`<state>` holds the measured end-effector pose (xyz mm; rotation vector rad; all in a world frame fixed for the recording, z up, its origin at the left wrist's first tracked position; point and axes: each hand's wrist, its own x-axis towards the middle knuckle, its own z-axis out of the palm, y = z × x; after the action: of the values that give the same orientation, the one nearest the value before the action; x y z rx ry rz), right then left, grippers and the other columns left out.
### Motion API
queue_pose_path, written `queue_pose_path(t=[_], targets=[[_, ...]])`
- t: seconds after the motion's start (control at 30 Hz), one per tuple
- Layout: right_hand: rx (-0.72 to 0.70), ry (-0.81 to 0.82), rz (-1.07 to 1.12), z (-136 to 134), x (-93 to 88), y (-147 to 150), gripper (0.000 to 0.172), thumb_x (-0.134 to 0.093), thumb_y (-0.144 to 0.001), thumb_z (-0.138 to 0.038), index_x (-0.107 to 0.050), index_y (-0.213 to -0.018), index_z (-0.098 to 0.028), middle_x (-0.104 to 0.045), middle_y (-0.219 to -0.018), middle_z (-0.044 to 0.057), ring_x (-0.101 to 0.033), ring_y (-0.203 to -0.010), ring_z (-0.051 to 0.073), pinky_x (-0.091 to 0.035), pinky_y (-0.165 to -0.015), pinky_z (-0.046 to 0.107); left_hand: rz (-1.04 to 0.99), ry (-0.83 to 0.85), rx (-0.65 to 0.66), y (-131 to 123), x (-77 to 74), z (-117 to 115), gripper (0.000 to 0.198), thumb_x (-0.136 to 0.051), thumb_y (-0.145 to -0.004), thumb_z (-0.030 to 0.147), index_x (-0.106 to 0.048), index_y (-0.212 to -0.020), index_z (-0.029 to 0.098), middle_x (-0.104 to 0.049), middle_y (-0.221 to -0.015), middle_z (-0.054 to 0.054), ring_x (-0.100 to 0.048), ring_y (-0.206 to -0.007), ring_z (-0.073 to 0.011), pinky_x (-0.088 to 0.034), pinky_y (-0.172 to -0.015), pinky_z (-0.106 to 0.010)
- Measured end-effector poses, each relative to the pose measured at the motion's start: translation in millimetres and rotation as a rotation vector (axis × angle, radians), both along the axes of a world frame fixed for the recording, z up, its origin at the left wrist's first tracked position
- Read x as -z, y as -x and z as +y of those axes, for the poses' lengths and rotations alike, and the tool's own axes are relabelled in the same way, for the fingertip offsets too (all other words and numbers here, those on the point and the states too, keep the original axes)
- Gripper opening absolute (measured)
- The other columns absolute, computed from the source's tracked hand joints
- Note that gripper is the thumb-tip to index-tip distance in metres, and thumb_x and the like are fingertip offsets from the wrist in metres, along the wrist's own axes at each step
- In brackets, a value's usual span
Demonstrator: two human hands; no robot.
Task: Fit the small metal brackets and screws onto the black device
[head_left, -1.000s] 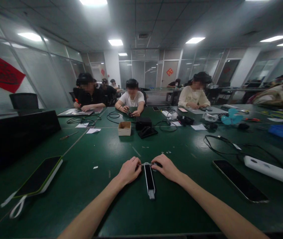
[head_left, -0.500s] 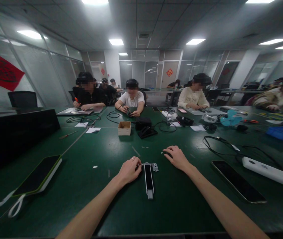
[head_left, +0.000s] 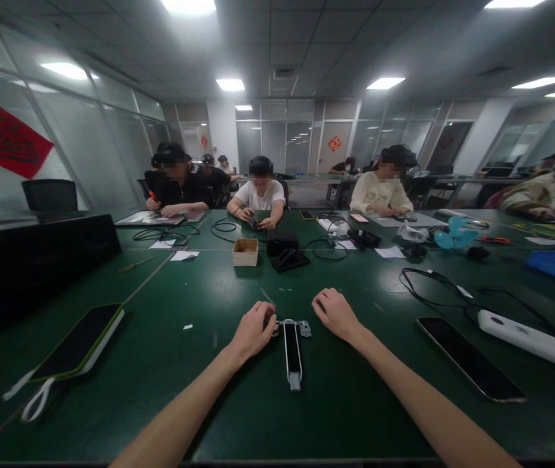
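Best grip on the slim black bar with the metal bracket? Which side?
Likely pinch the long edges of the slim black bar at mid-length, coming from above with the right hand. It lies flat and narrow, so the edges suit a pinch, and the left hand sits by the metal bracket.

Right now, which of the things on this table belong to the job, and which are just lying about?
Part of the job:
left hand
right hand
narrow black-and-white bar
metal bracket

Just lying about:
white power strip
small cardboard box
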<state>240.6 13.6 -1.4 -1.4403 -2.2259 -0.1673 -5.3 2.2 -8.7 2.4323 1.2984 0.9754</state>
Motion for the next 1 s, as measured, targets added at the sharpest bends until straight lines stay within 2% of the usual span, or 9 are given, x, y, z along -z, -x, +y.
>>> queue_pose_path(t=[0.23,0.37,0.57,0.73,1.0], targets=[[-0.231,0.099,0.419,-37.2,-5.7,51.7,0.016,-0.046,-0.090,-0.025,-0.058,-0.083,-0.018,-0.058,-0.086,0.005,-0.051,-0.083,0.018,-0.044,-0.074,0.032,-0.061,-0.078,0.221,-6.3,-5.8,-10.7,0.011,-0.053,-0.088,0.027,-0.056,-0.095,0.018,-0.058,-0.084,-0.002,-0.056,-0.073,-0.0129,-0.047,-0.067,-0.023],[-0.236,0.205,0.540,-41.1,-3.2,58.4,0.020,-0.046,-0.091,-0.029,-0.059,-0.081,-0.018,-0.057,-0.083,0.004,-0.051,-0.079,0.017,-0.044,-0.071,0.030,-0.085,-0.132,0.215,-8.0,-3.3,-10.1,0.012,-0.053,-0.089,0.027,-0.059,-0.088,0.017,-0.059,-0.081,-0.002,-0.056,-0.069,-0.0117,-0.047,-0.063,-0.021],[-0.228,0.289,0.594,-40.4,-2.6,56.4,0.023,-0.047,-0.090,-0.035,-0.060,-0.079,-0.019,-0.057,-0.081,0.002,-0.052,-0.077,0.016,-0.044,-0.069,0.029,-0.047,-0.098,0.265,-3.0,-9.5,-9.2,0.012,-0.054,-0.089,0.026,-0.062,-0.093,0.018,-0.064,-0.086,-0.003,-0.060,-0.078,-0.0135,-0.049,-0.072,-0.024],[-0.232,0.335,0.605,-41.4,-3.8,56.8,0.025,-0.046,-0.091,-0.036,-0.060,-0.080,-0.020,-0.057,-0.082,0.003,-0.052,-0.075,0.016,-0.045,-0.066,0.029,0.026,-0.107,0.222,-2.7,-12.4,-10.4,0.014,-0.054,-0.088,0.028,-0.064,-0.092,0.019,-0.066,-0.086,-0.005,-0.062,-0.078,-0.0154,-0.051,-0.073,-0.026],[-0.258,0.224,0.600,-40.9,-5.1,57.3,0.015,-0.052,-0.086,-0.027,-0.061,-0.078,-0.019,-0.059,-0.080,0.003,-0.053,-0.081,0.018,-0.044,-0.073,0.031,0.008,-0.180,0.209,-4.5,-6.5,-7.9,0.017,-0.051,-0.088,0.024,-0.066,-0.096,0.019,-0.068,-0.087,-0.005,-0.063,-0.077,-0.0143,-0.051,-0.074,-0.025]])
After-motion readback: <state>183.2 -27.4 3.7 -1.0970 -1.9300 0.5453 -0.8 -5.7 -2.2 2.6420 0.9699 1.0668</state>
